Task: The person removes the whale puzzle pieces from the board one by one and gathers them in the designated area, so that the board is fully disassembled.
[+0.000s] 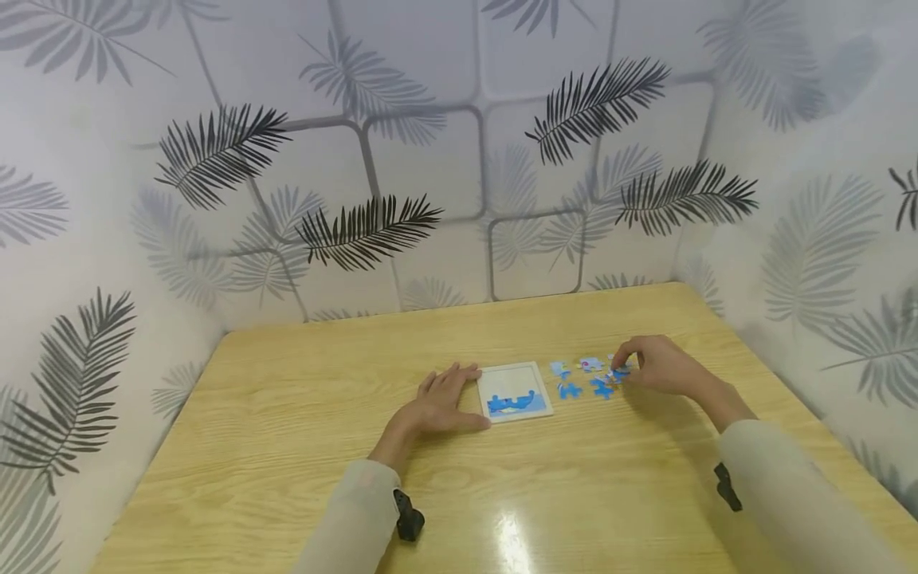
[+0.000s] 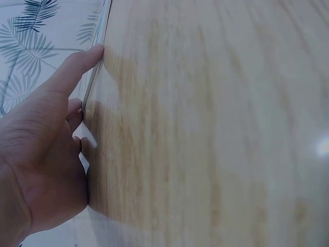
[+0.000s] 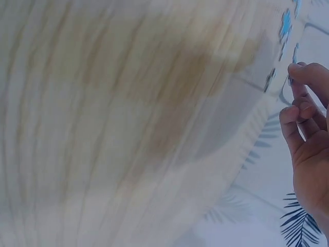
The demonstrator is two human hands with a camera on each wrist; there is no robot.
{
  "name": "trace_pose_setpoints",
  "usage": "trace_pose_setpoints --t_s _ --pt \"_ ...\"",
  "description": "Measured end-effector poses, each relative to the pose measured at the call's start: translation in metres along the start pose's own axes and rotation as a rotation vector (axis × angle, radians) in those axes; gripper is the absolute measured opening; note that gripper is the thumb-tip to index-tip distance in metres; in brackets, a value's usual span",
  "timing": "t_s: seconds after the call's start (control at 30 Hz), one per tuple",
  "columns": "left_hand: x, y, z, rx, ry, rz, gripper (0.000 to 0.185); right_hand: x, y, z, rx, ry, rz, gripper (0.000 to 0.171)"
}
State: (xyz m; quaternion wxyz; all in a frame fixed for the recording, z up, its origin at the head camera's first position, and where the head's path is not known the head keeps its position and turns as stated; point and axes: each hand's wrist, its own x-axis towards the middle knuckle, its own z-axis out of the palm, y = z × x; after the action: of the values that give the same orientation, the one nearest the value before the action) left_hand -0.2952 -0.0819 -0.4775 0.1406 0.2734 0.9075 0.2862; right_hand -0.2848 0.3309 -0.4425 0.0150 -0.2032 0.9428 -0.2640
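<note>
Head view shows us seated at a wooden table (image 1: pixel 301 414), with a small white puzzle tray (image 1: pixel 513 390) lying flat between our two hands. Our left hand (image 1: pixel 441 402) rests open on the table, fingers straight and pointing toward the wall, its thumb side touching the tray's left edge. The left wrist view agrees: fingers (image 2: pixel 72 67) flat, holding nothing.

Loose pieces (image 1: pixel 584 379) lie in a small scatter just right of the tray, strung out roughly left to right, so the row runs from the tray's right edge toward our right hand (image 1: pixel 663 365). That hand sits at the far right end of the scatter, fingers curled down with the tips on a blue piece (image 1: pixel 618 372); it looks to us like a pinch, and the right wrist view shows the fingertips (image 3: pixel 303 72) bent together near the piece edges, though blur keeps us from being sure how firm the hold is.

Blue pieces (image 1: pixel 511 403) already fill the tray's near strip; the far part is bare white.

So the relation that counts: the tray lies to the left of the right hand, with the other loose pieces between them. Our right hand is the nearer one to the pieces, the left nearer the tray.
</note>
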Motion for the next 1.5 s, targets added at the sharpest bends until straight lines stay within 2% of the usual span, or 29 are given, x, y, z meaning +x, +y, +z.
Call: trace_pose_setpoints --t_s 0.23,0.5,0.73,0.97,1.07,1.17,1.27,1.5 --pt "0.005 -0.01 0.009 0.016 0.014 0.004 0.092 -0.013 0.016 -0.004 -0.006 -0.006 0.006 0.021" --pt "0.012 -0.02 0.01 0.011 0.014 -0.008 0.092 -0.013 0.021 0.002 -0.019 -0.01 0.035 0.019" --pt "0.006 -0.013 0.007 0.007 0.011 -0.013 0.092 -0.012 0.019 0.0 -0.015 -0.013 -0.005 0.017" --pt "0.004 -0.01 0.004 0.009 0.01 -0.016 0.091 -0.004 0.016 0.01 -0.009 0.075 -0.048 0.019" --pt "0.006 -0.012 0.007 0.012 0.017 -0.012 0.092 0.003 0.005 0.02 0.021 0.083 -0.066 0.021" --pt "0.006 -0.014 0.009 -0.001 0.015 -0.006 0.093 0.012 -0.012 0.031 0.051 0.063 -0.132 0.024" --pt "0.003 -0.011 0.008 -0.014 0.008 -0.001 0.094 0.023 -0.031 0.042 0.085 0.024 -0.19 0.029" --pt "0.003 -0.01 0.005 -0.005 0.018 -0.011 0.094 0.047 -0.073 0.064 0.162 -0.059 -0.233 0.038"
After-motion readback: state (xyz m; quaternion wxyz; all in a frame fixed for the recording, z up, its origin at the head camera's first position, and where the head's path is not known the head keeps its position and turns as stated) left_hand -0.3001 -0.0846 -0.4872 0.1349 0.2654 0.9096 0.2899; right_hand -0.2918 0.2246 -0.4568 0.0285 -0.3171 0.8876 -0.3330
